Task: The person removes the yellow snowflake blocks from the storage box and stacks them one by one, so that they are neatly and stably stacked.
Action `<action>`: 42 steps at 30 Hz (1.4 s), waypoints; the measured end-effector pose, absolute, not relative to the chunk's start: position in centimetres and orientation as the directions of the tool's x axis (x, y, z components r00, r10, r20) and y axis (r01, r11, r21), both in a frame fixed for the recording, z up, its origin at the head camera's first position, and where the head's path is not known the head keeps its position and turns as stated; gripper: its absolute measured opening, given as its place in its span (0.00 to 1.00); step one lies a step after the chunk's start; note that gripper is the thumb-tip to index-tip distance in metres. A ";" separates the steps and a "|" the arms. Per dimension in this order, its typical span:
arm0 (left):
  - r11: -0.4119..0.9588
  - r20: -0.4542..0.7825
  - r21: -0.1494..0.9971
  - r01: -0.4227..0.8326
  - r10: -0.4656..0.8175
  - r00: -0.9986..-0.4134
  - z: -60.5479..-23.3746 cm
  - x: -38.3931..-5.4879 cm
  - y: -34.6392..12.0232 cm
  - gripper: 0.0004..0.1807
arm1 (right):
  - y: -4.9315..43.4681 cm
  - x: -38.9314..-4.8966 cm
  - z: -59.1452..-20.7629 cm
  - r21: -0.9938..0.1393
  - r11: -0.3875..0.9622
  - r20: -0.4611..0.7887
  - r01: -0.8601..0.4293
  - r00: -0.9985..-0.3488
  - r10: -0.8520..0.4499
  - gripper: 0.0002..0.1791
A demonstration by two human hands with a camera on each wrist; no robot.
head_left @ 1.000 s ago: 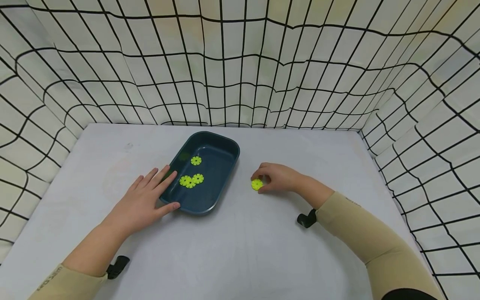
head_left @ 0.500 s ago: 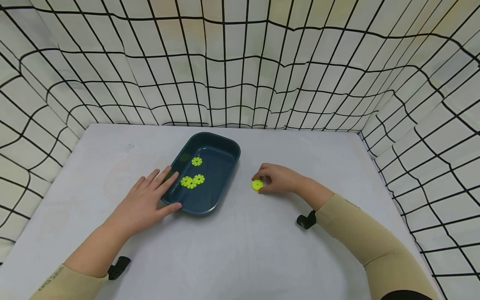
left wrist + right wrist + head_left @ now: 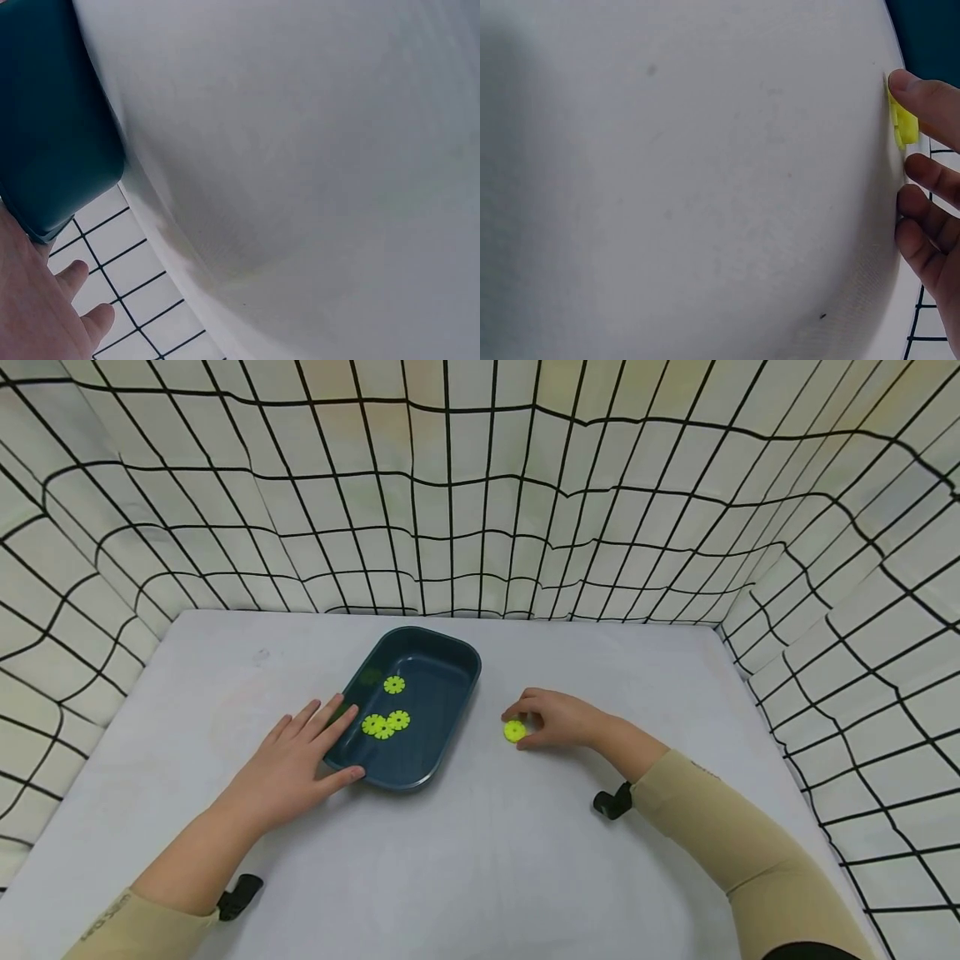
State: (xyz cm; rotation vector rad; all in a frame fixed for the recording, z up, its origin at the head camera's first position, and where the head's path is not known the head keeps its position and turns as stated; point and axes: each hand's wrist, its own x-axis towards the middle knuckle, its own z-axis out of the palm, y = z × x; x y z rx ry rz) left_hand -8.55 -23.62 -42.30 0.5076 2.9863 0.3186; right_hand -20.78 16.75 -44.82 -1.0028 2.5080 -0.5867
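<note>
I find the yellow-green disc (image 3: 514,731) on the white table (image 3: 480,868) side, to the right of the tray (image 3: 401,768) and apart from it; whether it touches the tabletop or is held just above, I can't tell. The person's right hand (image 3: 558,718) pinches it narrowly between thumb and forefinger, back of the hand up, forearm reaching in from the lower right. My head view shows the disc's round, notched face; the right wrist view gives me its edge instead, thick and seemingly layered, plus the other fingers curled below, which the head view hides.

The left hand (image 3: 288,768) lies wide, fingers spread and straight, thumb and fingertips on the tray's near left rim, gripping nothing that I can see. From the left wrist I get the tray's smooth outer wall and two fingertips jutting beside it. Only the head camera lets me look inside: four matching discs (image 3: 384,728), three clustered and one apart farther back. The tray is dark blue-green, slightly glossy, rectangular with rounded corners.

Farther out, I see tan sleeves (image 3: 720,827), black fittings (image 3: 613,802) at both wrists, and black netting (image 3: 450,485) over pale sheeting.
</note>
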 end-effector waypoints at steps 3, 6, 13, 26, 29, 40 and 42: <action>0.922 -0.059 0.224 0.316 0.336 -0.940 -42.4 -8.5 -23.6 0.53 | 16.8 -20.9 -44.8 -0.514 0.659 -0.181 -0.549 -0.682 -0.709 0.23; 0.921 -0.055 0.227 0.317 0.337 -0.940 -42.4 -8.5 -23.6 0.53 | 16.9 -21.1 -44.4 -0.541 0.652 -0.174 -0.531 -0.687 -0.705 0.23; 0.921 -0.057 0.229 0.315 0.336 -0.940 -42.4 -8.5 -23.6 0.52 | 16.5 -21.8 -42.9 -0.633 0.591 -0.126 -0.501 -0.686 -0.717 0.23; 0.918 -0.052 0.237 0.317 0.338 -0.940 -42.4 -8.6 -23.5 0.52 | 11.5 -22.7 -39.3 -0.721 0.446 -0.037 -0.530 -0.614 -0.789 0.20; 0.918 -0.053 0.239 0.316 0.337 -0.940 -42.3 -8.5 -23.5 0.52 | 10.0 -22.8 -38.7 -0.719 0.429 -0.025 -0.547 -0.597 -0.802 0.20; 0.919 -0.065 0.235 0.316 0.340 -0.938 -42.4 -8.7 -23.4 0.52 | 4.7 -24.1 -38.5 -0.636 0.496 -0.173 -0.591 -0.516 -0.839 0.23; 0.919 -0.066 0.236 0.315 0.339 -0.939 -42.4 -8.7 -23.4 0.52 | 3.9 -24.3 -38.7 -0.615 0.515 -0.212 -0.597 -0.503 -0.838 0.24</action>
